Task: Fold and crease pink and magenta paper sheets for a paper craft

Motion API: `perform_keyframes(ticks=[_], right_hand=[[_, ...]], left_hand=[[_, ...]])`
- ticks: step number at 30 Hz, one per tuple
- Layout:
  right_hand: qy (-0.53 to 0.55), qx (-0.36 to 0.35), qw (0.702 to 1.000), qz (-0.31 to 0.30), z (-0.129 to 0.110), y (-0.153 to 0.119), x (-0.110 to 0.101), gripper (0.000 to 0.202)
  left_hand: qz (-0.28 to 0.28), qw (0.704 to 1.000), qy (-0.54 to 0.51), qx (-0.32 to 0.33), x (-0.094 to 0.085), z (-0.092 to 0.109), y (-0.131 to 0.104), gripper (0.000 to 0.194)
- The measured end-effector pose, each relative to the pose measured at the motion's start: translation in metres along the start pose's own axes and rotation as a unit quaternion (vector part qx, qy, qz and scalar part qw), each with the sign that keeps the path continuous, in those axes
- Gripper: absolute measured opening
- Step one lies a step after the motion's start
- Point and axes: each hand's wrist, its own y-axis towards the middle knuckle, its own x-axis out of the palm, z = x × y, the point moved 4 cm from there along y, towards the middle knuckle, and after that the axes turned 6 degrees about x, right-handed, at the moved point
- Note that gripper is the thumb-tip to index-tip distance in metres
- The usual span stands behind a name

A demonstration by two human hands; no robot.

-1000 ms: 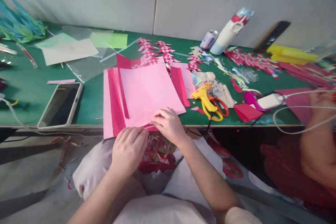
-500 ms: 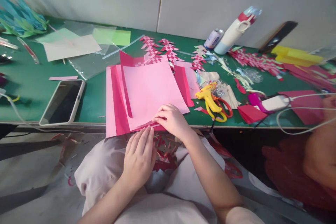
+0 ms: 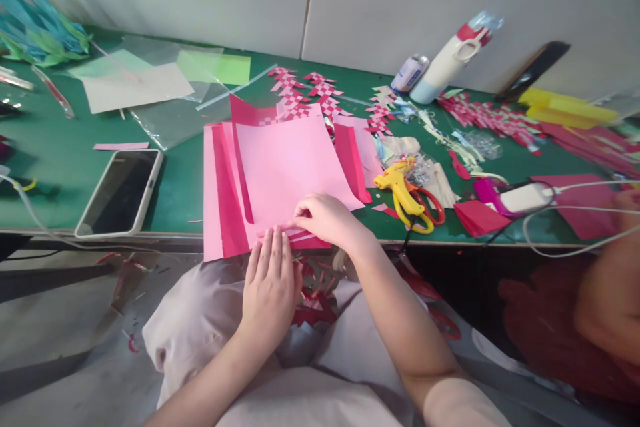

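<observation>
Light and dark pink paper sheets lie stacked at the table's front edge. Near their lower edge is a narrow pink paper strip. My left hand rests with straight fingers, close together, on the papers' front edge, its fingertips beside the strip. Just to its upper right, my right hand has thumb and index finger pinched together at the strip; its other fingers are curled, partly hidden.
A phone lies left of the papers. On the right are a yellow glue gun, red-handled scissors and a power bank with a cable. A white bottle, a can and woven pink-and-white paper strips are behind. Another person's arm is at right.
My left hand has moved slightly up onto the papers' edge, its fingers straighter. My right hand has shifted a little and its fingers are more curled, still pinching at the strip.
</observation>
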Motion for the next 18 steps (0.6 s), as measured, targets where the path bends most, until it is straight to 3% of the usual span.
perform_keyframes(ticks=[10, 18], right_hand=[[-0.033, 0.024, 0.998, -0.039, -0.002, 0.007, 0.0, 0.031], [-0.033, 0.047, 0.995, -0.081, -0.003, 0.013, -0.001, 0.028]], left_hand=[[0.002, 1.0, -0.002, -0.005, 0.0, -0.003, 0.002, 0.066], [0.016, 0.998, -0.043, -0.05, 0.0, -0.006, -0.002, 0.062]])
